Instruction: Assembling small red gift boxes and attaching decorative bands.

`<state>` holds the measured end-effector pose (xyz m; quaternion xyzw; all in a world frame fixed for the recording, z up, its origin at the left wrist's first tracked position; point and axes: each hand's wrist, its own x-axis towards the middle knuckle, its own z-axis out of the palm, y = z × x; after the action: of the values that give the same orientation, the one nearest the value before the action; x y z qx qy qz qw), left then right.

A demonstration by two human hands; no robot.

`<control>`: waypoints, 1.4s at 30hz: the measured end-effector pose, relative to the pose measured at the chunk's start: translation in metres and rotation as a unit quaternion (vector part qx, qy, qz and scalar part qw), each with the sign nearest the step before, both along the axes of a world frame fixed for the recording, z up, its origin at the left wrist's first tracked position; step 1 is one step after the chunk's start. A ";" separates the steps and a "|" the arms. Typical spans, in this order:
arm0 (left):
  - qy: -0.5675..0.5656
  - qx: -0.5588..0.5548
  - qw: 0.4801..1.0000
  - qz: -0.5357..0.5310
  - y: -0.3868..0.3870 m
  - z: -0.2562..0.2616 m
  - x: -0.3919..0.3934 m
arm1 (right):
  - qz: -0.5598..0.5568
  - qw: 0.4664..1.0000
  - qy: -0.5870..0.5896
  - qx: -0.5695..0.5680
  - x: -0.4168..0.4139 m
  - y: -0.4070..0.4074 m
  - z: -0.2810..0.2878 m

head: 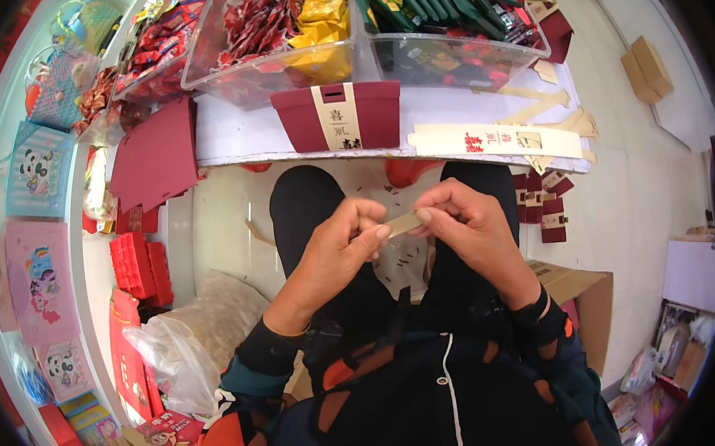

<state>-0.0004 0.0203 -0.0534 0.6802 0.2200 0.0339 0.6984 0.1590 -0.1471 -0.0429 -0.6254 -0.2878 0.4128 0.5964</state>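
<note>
A short beige paper strip is stretched between my two hands above my lap. My left hand pinches one end between thumb and curled fingers. The other end is held by my right hand, its thumb laid on top. Beyond them, at the edge of the white table, stands a maroon gift box with a handle slot and a cream paper band around its middle. Printed cream bands lie stacked to the right. At the left lie flat maroon card blanks.
Clear plastic bins of snack packets line the table's far side. Left, a shelf holds children's gift bags; a plastic sack stands below. Finished-looking maroon boxes and an open cardboard carton sit on the floor at right.
</note>
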 end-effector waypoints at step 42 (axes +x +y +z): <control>-0.120 0.545 0.821 0.119 0.120 0.025 0.050 | -0.087 0.992 0.075 0.056 0.027 0.106 -0.002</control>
<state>0.0496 0.1401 -0.0289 0.9089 0.1596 0.3124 0.2255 0.1858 -0.0411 -0.0452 -0.5807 -0.2091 0.3881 0.6845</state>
